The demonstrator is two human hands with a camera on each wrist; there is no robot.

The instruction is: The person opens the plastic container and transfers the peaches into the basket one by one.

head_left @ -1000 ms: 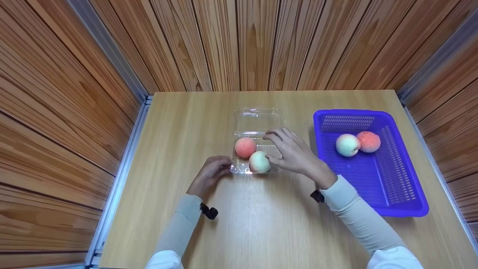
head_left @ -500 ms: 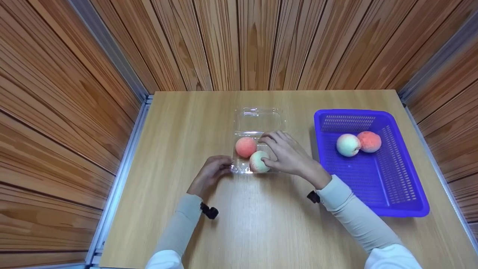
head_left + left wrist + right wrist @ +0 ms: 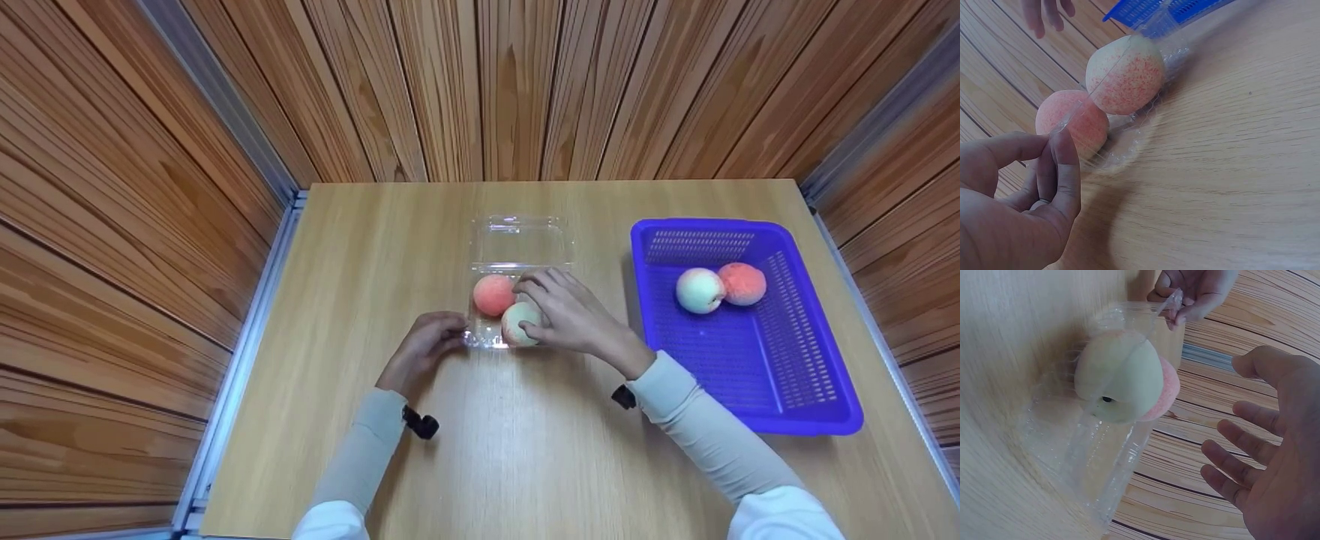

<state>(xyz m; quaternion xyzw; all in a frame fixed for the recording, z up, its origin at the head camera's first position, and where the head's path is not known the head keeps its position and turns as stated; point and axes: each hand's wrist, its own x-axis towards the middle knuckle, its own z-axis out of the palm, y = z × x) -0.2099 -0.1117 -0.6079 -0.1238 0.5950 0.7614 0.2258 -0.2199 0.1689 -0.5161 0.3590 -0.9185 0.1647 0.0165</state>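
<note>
A clear plastic clamshell box [image 3: 486, 331] lies on the table with its lid [image 3: 521, 240] folded back. Two peaches sit in its base: a pink one [image 3: 493, 295] at back left and a pale, red-speckled one [image 3: 1126, 76] nearer the front. My left hand [image 3: 426, 349] pinches the box's left rim between thumb and fingers, clearest in the left wrist view. Over the box's right side hovers my right hand [image 3: 574, 319], fingers spread and bent; the right wrist view shows a gap between that hand [image 3: 1286, 455] and the pale peach [image 3: 1120, 377].
A blue-purple plastic basket [image 3: 735, 367] stands on the right of the table, holding a pale peach [image 3: 699, 291] touching a pink peach [image 3: 742, 284]. Wood-panelled walls [image 3: 517, 90] close off the back and sides of the table [image 3: 480, 450].
My right hand has moved a little left and lower over the pale peach. The left hand, box, peaches and basket have stayed in place.
</note>
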